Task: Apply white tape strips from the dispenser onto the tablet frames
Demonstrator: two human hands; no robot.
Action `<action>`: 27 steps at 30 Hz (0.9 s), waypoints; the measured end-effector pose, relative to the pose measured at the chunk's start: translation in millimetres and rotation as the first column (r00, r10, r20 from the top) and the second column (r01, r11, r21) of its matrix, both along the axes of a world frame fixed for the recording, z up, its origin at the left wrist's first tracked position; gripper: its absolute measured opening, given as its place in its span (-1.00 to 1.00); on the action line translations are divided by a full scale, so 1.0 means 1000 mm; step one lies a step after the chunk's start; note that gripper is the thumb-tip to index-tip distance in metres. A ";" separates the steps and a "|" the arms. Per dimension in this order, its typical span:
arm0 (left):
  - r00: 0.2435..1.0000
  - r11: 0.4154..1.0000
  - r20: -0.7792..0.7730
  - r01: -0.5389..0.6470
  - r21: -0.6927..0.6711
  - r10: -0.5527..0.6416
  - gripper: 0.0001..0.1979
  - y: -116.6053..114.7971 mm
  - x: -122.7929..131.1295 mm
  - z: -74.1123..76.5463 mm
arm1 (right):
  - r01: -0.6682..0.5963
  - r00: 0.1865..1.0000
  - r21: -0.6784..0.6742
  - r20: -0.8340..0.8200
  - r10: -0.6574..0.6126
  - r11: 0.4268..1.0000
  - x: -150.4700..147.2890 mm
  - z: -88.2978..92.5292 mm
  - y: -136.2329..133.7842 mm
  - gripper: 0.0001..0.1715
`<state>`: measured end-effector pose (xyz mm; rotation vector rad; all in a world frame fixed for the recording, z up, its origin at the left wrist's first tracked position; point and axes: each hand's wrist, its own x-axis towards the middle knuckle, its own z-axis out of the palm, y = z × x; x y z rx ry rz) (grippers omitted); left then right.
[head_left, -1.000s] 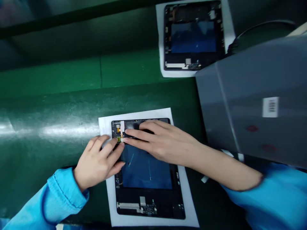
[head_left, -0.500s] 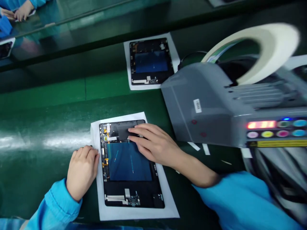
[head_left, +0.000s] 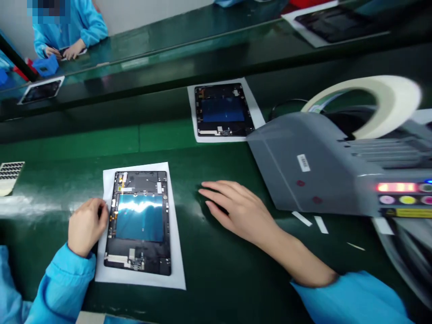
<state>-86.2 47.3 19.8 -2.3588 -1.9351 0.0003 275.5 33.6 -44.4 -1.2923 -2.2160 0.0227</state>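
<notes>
Your right hand (head_left: 248,213) is open; your left hand (head_left: 85,228) curls by the paper (head_left: 175,276), hold unclear. On it, the tablet (head_left: 140,222) looks stiff but fragile (bare circuitry (head_left: 137,261)): grip its rim (head_left: 168,249).

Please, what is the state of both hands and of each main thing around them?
Left hand: curled, at the white sheet's edge
Right hand: open, empty
Near tablet: inside exposed, lying on the white sheet
Far tablet: inside exposed, on another sheet
Grey machine: on, red display lit
Tape roll: upright in the machine
White strips: loose beside the machine
</notes>
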 end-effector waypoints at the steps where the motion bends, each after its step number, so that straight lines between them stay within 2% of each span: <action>1: 0.999 0.999 -0.017 -0.030 0.013 0.030 -0.78 0.002 -0.011 0.000 | 0.031 0.999 0.018 0.009 -0.031 0.999 0.001 0.001 0.005 -0.70; 4: 0.990 0.991 -0.071 -0.115 0.067 0.119 -0.78 0.008 -0.040 0.002 | 0.153 0.985 0.085 0.073 -0.159 0.985 0.007 0.006 0.026 -0.68; 7: 0.980 0.975 -0.092 -0.161 0.150 0.176 -0.75 0.013 -0.058 0.001 | 0.290 0.940 0.111 0.155 -0.304 0.951 0.015 0.009 0.054 -0.64; 12: 0.997 0.987 -0.059 -0.049 0.150 0.059 -0.48 0.020 -0.063 -0.013 | 0.406 0.876 0.063 0.258 -0.408 0.912 0.029 -0.002 0.105 -0.58; 16: 0.999 0.992 -0.043 -0.028 0.123 0.033 -0.48 0.025 -0.061 -0.023 | 0.454 0.826 -0.011 0.380 -0.416 0.891 0.038 -0.005 0.131 -0.56; 21: 0.999 0.993 0.017 -0.038 0.110 0.036 -0.47 0.030 -0.062 -0.025 | 0.508 0.733 -0.107 0.575 -0.364 0.855 0.038 0.014 0.145 -0.50; 25: 0.998 0.988 0.050 -0.055 0.142 0.048 -0.48 0.036 -0.069 -0.029 | 0.530 0.659 -0.191 0.706 -0.260 0.826 0.026 0.028 0.160 -0.57; 27: 0.994 0.983 0.105 -0.032 0.179 0.014 -0.48 0.035 -0.072 -0.027 | 0.528 0.637 -0.227 0.744 -0.205 0.818 0.020 0.032 0.167 -0.59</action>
